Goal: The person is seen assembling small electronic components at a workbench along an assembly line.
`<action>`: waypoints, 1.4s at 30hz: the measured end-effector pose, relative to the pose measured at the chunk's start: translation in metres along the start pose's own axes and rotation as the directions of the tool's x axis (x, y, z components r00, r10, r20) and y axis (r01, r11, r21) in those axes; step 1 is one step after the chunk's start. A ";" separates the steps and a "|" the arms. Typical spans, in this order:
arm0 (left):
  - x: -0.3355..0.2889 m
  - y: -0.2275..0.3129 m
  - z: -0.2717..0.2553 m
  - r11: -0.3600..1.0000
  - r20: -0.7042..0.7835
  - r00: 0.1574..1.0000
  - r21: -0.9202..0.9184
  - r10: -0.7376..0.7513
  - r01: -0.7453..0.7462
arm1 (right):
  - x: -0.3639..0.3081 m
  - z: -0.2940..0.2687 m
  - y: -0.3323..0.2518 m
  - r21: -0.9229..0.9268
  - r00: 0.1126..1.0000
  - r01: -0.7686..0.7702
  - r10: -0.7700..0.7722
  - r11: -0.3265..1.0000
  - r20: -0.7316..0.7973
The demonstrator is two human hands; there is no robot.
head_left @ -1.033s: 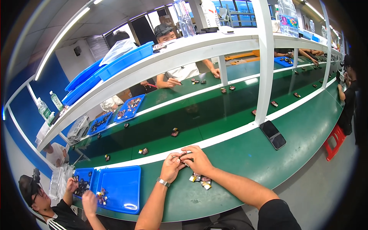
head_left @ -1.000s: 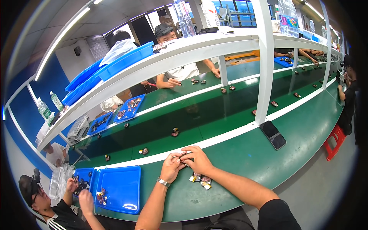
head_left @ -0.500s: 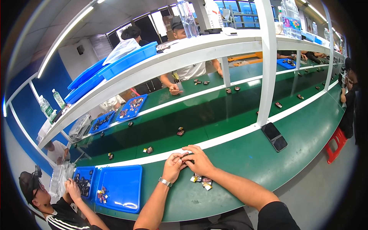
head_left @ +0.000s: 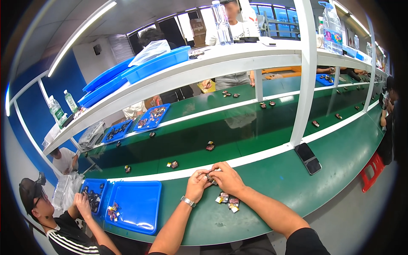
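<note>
The left hand (head_left: 196, 187) and right hand (head_left: 228, 179) pinch one small part (head_left: 211, 179) — light and stiff, I'd guess, maybe fragile — best gripped by its edges.

I count one phone (head_left: 308, 158) right of the right hand (head_left: 228, 176) and at least two small parts (head_left: 233, 203) on that hand's near side. One silver watch (head_left: 188, 201) circles the wrist of the left hand (head_left: 197, 186); left of that hand lie two blue trays (head_left: 142, 204), with two more farther off, across the belt (head_left: 242, 136).
</note>
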State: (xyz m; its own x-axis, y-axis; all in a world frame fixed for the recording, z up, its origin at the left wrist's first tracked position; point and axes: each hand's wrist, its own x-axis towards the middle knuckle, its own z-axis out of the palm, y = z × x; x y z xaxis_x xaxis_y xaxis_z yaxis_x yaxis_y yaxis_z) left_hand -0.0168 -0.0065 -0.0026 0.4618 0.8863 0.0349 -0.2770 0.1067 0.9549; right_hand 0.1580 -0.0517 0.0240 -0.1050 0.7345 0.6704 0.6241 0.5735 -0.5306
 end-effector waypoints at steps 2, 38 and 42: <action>0.000 0.001 0.000 1.000 -0.006 1.000 0.009 0.000 0.000 | 0.001 -0.001 0.001 -0.024 0.999 0.055 -0.055 0.998 0.003; 0.001 0.005 0.004 1.000 0.002 1.000 -0.015 -0.021 0.021 | -0.004 0.012 -0.009 -0.284 0.985 0.139 -0.161 0.949 -0.055; 0.000 0.004 0.003 1.000 0.014 1.000 -0.010 -0.019 0.019 | -0.003 0.015 -0.003 -0.289 0.983 0.150 -0.174 0.945 -0.057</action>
State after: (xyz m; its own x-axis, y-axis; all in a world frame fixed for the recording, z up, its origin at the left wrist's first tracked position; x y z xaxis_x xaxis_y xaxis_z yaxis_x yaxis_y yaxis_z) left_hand -0.0158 -0.0077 0.0017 0.4784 0.8779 0.0212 -0.2765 0.1276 0.9525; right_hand 0.1448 -0.0502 0.0161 -0.1674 0.6016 0.7810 0.7982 0.5477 -0.2509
